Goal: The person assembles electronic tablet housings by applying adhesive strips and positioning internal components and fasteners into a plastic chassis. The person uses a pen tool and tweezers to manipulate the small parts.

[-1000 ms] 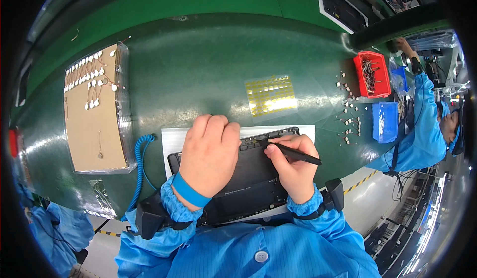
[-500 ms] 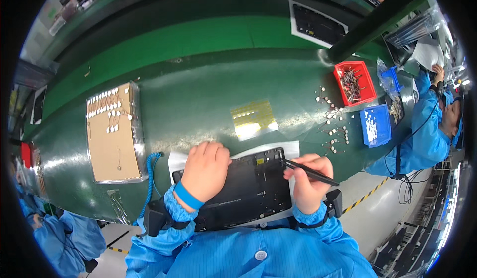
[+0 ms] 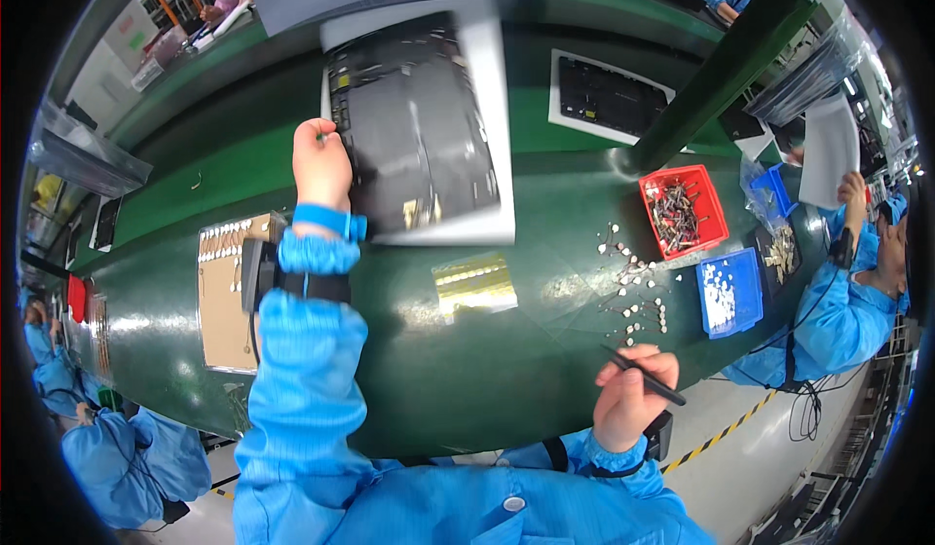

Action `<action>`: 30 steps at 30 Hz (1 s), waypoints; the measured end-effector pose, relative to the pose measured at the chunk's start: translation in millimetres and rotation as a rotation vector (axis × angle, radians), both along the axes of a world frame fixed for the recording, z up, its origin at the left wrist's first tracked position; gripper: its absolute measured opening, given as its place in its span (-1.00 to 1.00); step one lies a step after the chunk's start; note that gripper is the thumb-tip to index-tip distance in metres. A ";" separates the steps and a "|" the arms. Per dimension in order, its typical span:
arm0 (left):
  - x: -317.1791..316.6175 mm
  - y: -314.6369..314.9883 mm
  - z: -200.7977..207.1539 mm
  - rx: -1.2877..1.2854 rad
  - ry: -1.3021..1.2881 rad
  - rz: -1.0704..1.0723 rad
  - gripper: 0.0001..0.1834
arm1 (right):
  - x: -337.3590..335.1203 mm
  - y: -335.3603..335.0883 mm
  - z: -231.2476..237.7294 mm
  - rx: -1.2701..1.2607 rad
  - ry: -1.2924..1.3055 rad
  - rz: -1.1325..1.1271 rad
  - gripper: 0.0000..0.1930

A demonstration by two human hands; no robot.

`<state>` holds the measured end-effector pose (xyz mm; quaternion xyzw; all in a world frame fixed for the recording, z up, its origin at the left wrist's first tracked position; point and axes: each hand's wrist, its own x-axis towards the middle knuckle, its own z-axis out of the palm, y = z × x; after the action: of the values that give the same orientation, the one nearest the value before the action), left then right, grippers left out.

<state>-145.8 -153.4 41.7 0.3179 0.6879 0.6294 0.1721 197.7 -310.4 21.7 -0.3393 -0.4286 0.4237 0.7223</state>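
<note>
"Left hand [image 3: 323, 163] is curled around the black panel's [image 3: 414, 126] left edge, upper centre; right hand [image 3: 633, 404] pinches black tweezers [image 3: 654, 384], lower right."
"Around them?"
"Yellow sheet [image 3: 475, 287] mid-frame, red bin [image 3: 719, 225] and blue bin [image 3: 753, 301] right; the left sleeve [image 3: 312, 360] partly hides the cardboard [image 3: 219, 301]."
"Changed?"
"Half a second ago, the panel lay lower centre."
</note>
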 end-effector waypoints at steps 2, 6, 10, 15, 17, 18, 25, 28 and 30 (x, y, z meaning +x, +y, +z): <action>-35.7 44.3 -34.8 0.026 -0.016 0.145 -0.76 | 0.1 -2.2 -1.9 -0.027 0.014 0.049 -0.75; -34.5 79.5 -50.9 -0.049 -0.180 0.232 -0.72 | 8.4 -4.1 -7.8 -0.067 0.008 0.067 -0.76; -47.0 79.0 -73.0 -0.071 -0.168 0.218 -0.47 | 7.3 1.3 -11.8 -0.129 -0.024 0.105 -0.78; 38.3 -11.1 -25.8 0.087 0.474 -0.247 -0.62 | -0.5 23.9 -11.6 -0.117 -0.152 0.154 -0.79; 79.4 -57.1 -27.1 -0.046 0.527 -0.728 -0.68 | -3.7 31.4 -14.4 -0.134 -0.190 0.170 -0.82; 95.1 -82.3 -29.4 -0.059 0.681 -0.817 -0.65 | -8.3 34.6 -13.0 -0.143 -0.187 0.179 -0.82; 123.1 -164.3 -40.1 -0.251 0.853 -0.990 -0.47 | -39.1 43.6 -12.3 -0.312 -0.347 0.336 -0.76; 122.9 -165.8 -40.8 -0.237 0.826 -0.964 -0.52 | -51.3 47.3 -24.9 -0.326 -0.362 0.380 -0.76; 122.0 -164.4 -44.4 -0.213 0.843 -0.956 -0.55 | -53.1 49.0 -30.8 -0.355 -0.411 0.395 -0.77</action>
<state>-23.8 -317.8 -2.6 0.7904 0.5377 0.2327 0.1789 144.6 -261.4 -9.1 -0.4487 -0.5420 0.5462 0.4544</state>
